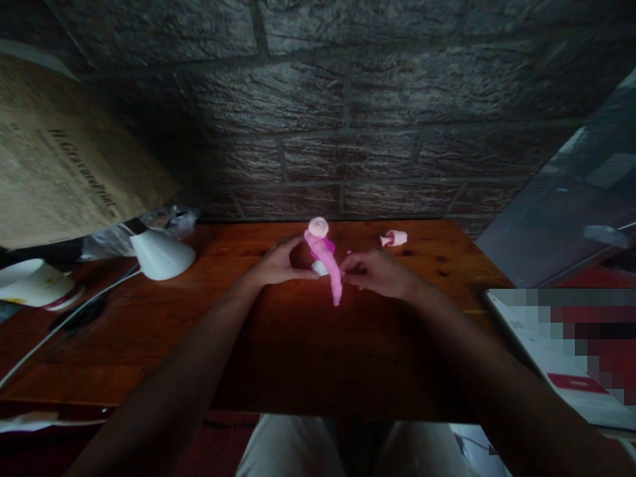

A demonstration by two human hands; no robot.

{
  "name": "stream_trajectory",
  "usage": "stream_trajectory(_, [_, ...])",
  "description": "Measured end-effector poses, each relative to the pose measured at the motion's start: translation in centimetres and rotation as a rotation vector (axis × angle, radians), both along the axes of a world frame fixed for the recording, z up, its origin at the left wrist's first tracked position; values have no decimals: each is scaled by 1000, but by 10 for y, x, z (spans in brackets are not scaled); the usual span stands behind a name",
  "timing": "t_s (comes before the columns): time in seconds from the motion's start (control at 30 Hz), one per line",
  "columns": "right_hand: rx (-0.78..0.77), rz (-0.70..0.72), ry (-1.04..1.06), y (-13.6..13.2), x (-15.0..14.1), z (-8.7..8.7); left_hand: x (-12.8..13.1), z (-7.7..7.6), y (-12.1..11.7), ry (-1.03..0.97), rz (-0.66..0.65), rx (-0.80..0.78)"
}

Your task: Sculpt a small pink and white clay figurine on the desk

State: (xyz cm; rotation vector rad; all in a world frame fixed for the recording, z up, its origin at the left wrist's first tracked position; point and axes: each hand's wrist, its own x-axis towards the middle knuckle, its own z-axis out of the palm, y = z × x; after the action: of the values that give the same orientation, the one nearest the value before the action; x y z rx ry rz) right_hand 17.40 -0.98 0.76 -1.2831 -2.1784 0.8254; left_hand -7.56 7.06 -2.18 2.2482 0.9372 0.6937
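In the middle of the table stands a small clay-like figure with a pale pink round top (318, 227), a magenta part (325, 249) and a white base (319, 267). A long pink clay strip (332, 268) hangs down its front, its lower end tapering. My left hand (279, 263) curves round the figure from the left, its thumb at the white base and its fingers partly hidden behind. From the right, my right hand (380, 271) is closed in a pinch at the strip's edge. What lies between those fingertips is barely visible.
A pale pink clay piece (396, 238) lies at the back right. To the left are a white cone-shaped object (163, 255) with a cable, a paper cup (37, 283) and a large brown paper bag (74, 152). A stone-patterned wall (308, 106) rises behind the table.
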Motion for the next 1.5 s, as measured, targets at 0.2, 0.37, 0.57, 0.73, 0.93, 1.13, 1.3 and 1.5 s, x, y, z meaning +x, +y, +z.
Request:
stream_trajectory(0.2, [0, -21, -21, -3, -1, -1, -2, -1, -1, -11, 12, 16])
stream_trajectory(0.37, [21, -12, -65, -3, 1, 0, -1, 0, -2, 6, 13, 17])
stream_trajectory(0.57, [94, -154, -42, 1, 19, 4, -2, -1, -1, 15, -1, 5])
stream_trajectory(0.73, [45, -168, -115, 1, 23, 6, -2, -2, 0, 19, 19, 0])
stream_trajectory(0.93, [15, -150, -164, -2, 15, 3, -3, -2, 1, -9, -6, 3])
stream_trajectory(1.13, [126, -126, -144, 0, 13, 1, 0, 0, -2, -58, -15, 21])
stream_trajectory(1.3, [106, -80, -98, -1, 13, 0, 3, 3, -4, -95, -31, 7])
stream_trajectory(1.5, [86, -185, -8, 3, 41, 9, 5, 10, -10, -70, -5, 4])
